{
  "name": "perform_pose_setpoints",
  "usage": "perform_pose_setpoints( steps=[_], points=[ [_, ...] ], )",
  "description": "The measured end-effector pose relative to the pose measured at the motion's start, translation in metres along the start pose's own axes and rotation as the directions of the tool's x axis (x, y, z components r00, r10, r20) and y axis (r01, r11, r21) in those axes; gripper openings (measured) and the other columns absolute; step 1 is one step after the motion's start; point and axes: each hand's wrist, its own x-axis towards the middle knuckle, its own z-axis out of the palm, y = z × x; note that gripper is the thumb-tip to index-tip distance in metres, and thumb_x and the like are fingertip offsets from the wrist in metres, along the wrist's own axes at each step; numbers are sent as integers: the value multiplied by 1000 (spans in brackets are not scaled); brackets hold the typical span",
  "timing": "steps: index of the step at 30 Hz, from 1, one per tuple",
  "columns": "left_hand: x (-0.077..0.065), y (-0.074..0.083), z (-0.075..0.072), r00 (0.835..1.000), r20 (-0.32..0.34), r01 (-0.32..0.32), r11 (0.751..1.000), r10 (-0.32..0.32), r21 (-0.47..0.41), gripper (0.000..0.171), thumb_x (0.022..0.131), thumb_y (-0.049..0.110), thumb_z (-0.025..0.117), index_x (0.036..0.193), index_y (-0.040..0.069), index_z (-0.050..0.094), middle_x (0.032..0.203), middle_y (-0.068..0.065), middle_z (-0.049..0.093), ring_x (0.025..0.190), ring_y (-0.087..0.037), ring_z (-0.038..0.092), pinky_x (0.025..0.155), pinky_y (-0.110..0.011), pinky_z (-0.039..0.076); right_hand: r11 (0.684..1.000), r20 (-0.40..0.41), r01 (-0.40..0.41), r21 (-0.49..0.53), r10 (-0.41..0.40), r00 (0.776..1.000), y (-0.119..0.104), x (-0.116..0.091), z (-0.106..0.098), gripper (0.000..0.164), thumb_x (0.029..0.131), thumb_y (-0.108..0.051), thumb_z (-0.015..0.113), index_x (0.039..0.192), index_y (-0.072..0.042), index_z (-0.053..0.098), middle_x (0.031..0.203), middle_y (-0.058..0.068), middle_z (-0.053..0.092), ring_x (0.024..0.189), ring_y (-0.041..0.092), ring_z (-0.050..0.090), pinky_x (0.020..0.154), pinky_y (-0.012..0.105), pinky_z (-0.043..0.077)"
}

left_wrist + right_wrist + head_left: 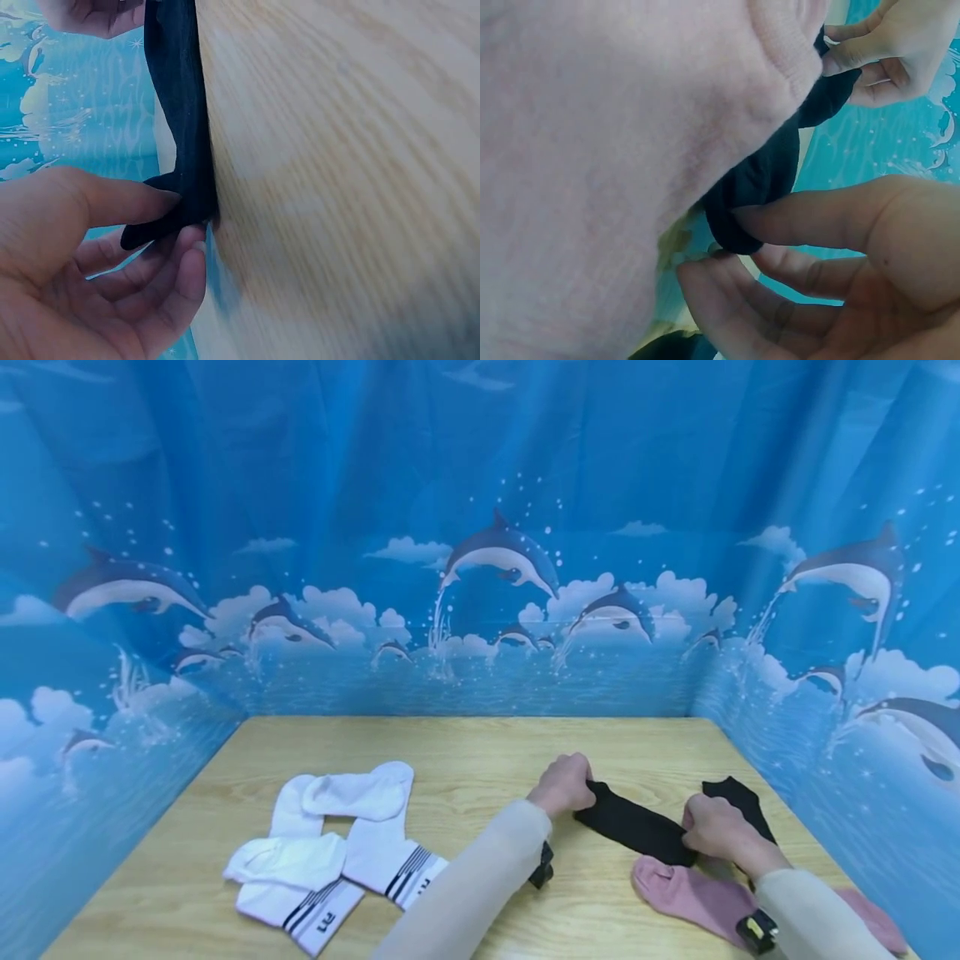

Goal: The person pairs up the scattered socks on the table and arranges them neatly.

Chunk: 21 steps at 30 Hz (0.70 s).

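A black sock [633, 823] stretches between my two hands, low over the wooden table. My left hand [564, 785] pinches its far-left end between thumb and fingers; in the left wrist view the thumb presses on the black sock [184, 90] near its corner. At the other end my right hand [712, 828] pinches the sock, thumb on top, as the right wrist view shows on the black sock [754, 187]. Another black sock [742, 806] lies just beyond the right hand, partly hidden by it. A pink sock [693, 893] lies right below, partly covered by the right forearm.
White socks with black stripes [322, 910] lie overlapped at the left of the wooden table [480, 739]. More pink fabric [870, 918] shows beyond the right sleeve. A blue dolphin-print curtain [480, 460] encloses the table's back and sides.
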Motion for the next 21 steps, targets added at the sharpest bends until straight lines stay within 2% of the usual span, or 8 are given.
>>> perform_pose_setpoints(
  steps=[9, 15, 21],
  points=[
    [-10, -2, -9, 1000, -12, -6, 999, 5, -51, 18, 86, 0, 76, 100, 12, 77, 108, -2, 73, 95, -16, 69, 79, -28, 57, 999, 7, 12, 31, -13, 1000, -2, 3, -5, 12, 78, -5, 73, 86, -3, 63, 80, 7, 65, 68, 20, 61, 68, 44, 53],
    [-13, -8, -14, 999, -32, -33, 997, 31, -67, 21, 83, -3, 74, 99, 11, 77, 107, -3, 73, 97, -18, 68, 81, -28, 57, 994, 6, 7, 107, -8, 1000, -4, 4, -8, 13, 79, -4, 71, 91, -2, 65, 75, 5, 67, 65, 18, 62, 66, 41, 53],
    [-16, -13, -23, 999, -32, -35, 995, 32, -93, 22, 83, -5, 73, 98, 11, 77, 106, -4, 73, 93, -19, 67, 78, -30, 56, 983, -1, -9, 185, 9, 1000, -15, 3, -11, 10, 82, -5, 69, 91, -4, 65, 68, 1, 67, 55, 14, 63, 66, 37, 53]
  ],
)
